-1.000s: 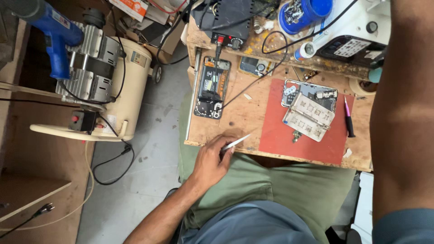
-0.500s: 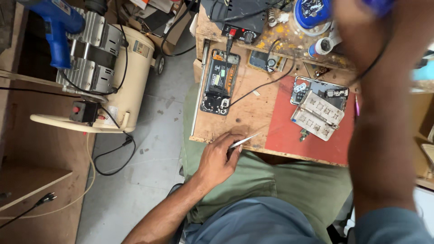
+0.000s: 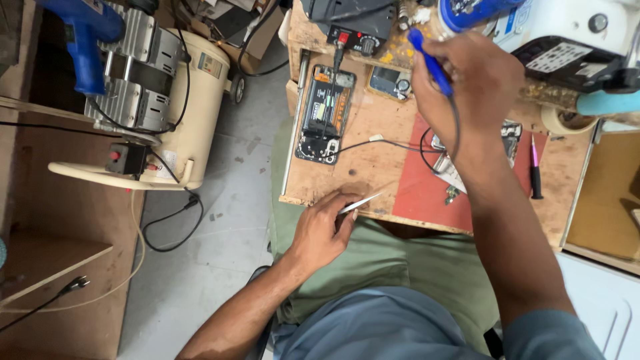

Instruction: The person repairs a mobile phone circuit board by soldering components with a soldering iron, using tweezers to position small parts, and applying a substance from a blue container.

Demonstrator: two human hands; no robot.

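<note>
Red mat (image 3: 417,193) part-hidden behind right hand (image 3: 467,87).

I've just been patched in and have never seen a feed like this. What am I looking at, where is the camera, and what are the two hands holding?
The one view comes from a camera on the person's head, looking down at their lap and a small wooden workbench. The left hand rests at the bench's near edge, pinching metal tweezers. The right hand is raised over the bench, gripping a blue-handled corded tool, probably a soldering iron. On the bench lie an opened phone, a red mat and a pink-tipped tool. On the floor to the left stands a cream air compressor.
</note>
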